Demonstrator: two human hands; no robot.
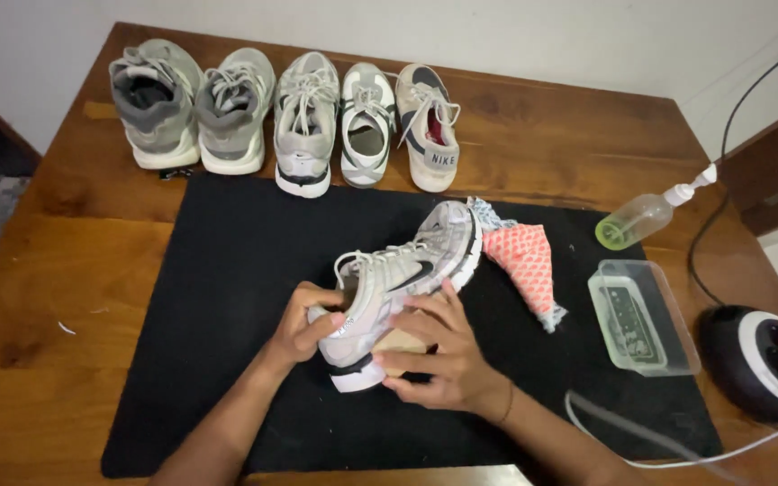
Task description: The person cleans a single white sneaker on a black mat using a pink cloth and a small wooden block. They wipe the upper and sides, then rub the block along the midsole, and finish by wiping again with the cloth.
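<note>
Left hand (303, 324) grips heel of grey-white sneaker (407, 270), fingers curled around collar. Right hand (438, 351) closed on tan brush block (404, 346), pressed against sneaker side. Sneaker held tilted on its side above black mat (218, 315), centre of wooden table (65, 297). Orange patterned cloth (524, 261) just beside toe. Five other shoes (303, 117) lined along far edge. Spray bottle (646, 216) and clear plastic tub (646, 319) to right.

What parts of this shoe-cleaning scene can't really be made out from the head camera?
- Tan object under the right hand: mostly covered by the fingers and the held sneaker; its kind is unclear.
- Sneaker's heel: wrapped by the left hand.
- Contents of the clear plastic tub: too small and murky.
- Cord and both forearms: cut off by the bottom edge.
</note>
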